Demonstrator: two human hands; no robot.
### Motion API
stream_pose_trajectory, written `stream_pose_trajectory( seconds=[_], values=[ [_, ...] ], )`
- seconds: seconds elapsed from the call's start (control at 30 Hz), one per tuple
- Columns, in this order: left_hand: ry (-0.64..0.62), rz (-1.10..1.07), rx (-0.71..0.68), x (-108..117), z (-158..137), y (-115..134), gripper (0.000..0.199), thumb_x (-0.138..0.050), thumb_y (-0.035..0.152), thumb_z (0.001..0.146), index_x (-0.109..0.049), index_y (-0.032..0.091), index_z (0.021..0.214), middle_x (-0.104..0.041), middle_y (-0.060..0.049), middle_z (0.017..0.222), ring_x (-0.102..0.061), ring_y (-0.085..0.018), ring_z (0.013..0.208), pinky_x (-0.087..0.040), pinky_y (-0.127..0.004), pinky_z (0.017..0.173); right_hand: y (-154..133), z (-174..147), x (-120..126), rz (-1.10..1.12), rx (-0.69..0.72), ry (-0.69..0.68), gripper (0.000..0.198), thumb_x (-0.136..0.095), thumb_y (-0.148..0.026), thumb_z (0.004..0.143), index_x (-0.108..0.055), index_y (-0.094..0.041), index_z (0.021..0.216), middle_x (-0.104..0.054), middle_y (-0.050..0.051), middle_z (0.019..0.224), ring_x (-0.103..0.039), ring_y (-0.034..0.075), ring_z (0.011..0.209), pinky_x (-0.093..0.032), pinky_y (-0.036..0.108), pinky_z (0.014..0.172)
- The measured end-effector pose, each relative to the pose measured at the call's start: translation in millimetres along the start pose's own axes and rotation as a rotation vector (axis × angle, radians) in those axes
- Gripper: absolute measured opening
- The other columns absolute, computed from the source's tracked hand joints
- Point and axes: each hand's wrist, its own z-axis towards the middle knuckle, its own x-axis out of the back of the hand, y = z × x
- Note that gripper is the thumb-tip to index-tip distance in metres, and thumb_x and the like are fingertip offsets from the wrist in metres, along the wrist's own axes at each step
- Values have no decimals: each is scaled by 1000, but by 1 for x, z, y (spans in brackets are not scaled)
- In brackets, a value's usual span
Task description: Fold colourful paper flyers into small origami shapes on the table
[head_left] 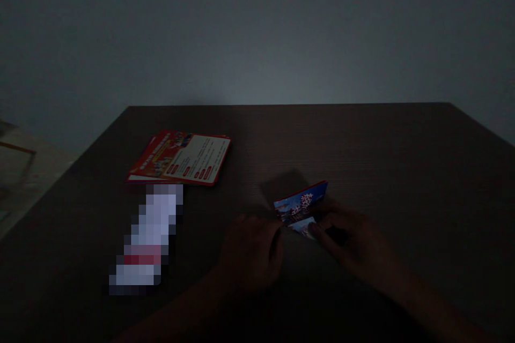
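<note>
A small folded leaflet (300,204) with a blue printed picture and white lettering stands partly open on the dark table, its upper panel tilted up. My right hand (354,236) pinches it at the right side, thumb on the lower panel and fingers behind the raised one. My left hand (253,249) rests on the table at the leaflet's left corner, fingers curled under. In the dim light I cannot make out whether anything is inside those fingers, or whether they touch the leaflet.
A stack of red and white printed flyers (193,158) lies at the left of the table (362,139). In front of it is a long pale item (151,230), blurred into blocks, with a red band. A plain wall (306,37) stands behind the table's far edge.
</note>
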Motion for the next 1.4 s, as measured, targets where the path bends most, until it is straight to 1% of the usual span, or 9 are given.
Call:
stream_pose_trajectory(
  seconds=[0.2,0.3,0.4,0.5,0.57,0.7,0.9,1.13,1.4],
  values=[
    [55,-33,-38,2,3,-1,23,-46,19,85,-62,17,101,-67,-8,90,-60,-23,79,-46,-40,73,4,1,-1,6,-9,26,16,-57,-21,84,-65,-21,70,-66,6,98,-65,20,87,-53,32,72],
    [79,-77,-153,4,2,6,26,-44,17,86,-60,14,106,-64,-10,95,-58,-22,83,-48,-36,73,3,1,-2,12,-34,47,17,-57,-23,84,-65,-21,69,-67,6,97,-65,19,85,-53,32,73],
    [34,-50,-303,0,-4,16,28,-41,13,87,-60,10,109,-63,-11,102,-58,-21,86,-50,-33,77,2,2,-2,28,-47,50,17,-57,-23,85,-66,-21,70,-67,6,95,-66,19,83,-53,32,71],
    [99,103,-374,-9,-13,25,35,-35,15,92,-55,6,119,-59,-15,119,-53,-26,110,-45,-35,94,2,3,-2,27,-45,61,17,-57,-24,85,-67,-21,71,-68,6,94,-66,19,83,-53,31,71],
    [96,186,-388,-17,-17,27,39,-30,15,93,-52,4,123,-55,-17,126,-48,-28,118,-42,-36,98,4,3,-3,20,-50,69,16,-57,-25,84,-68,-21,72,-68,6,94,-66,19,83,-54,32,71],
    [126,255,-357,-24,-19,26,40,-32,18,93,-50,4,126,-55,-15,129,-48,-27,120,-40,-37,100,5,4,-5,10,-60,87,16,-58,-25,84,-69,-22,72,-69,5,92,-67,19,81,-55,32,70],
    [58,234,-313,-21,-16,25,47,-41,33,92,-48,5,128,-51,-15,133,-47,-28,122,-39,-38,101,0,6,-5,-76,-93,110,15,-59,-24,82,-69,-21,71,-67,5,87,-66,19,78,-53,31,68],
    [20,200,-278,-21,-13,23,52,-42,36,91,-43,5,132,-45,-16,139,-43,-29,126,-35,-41,104,-2,8,-3,-130,-127,64,18,-55,-25,84,-68,-20,73,-66,5,85,-65,19,76,-51,32,66],
    [35,217,-251,-22,-15,26,53,-45,38,89,-46,4,130,-48,-18,136,-45,-32,123,-37,-46,101,-1,11,-3,-187,-154,27,18,-54,-23,84,-68,-19,73,-64,6,85,-63,19,74,-49,32,65]
  ],
)
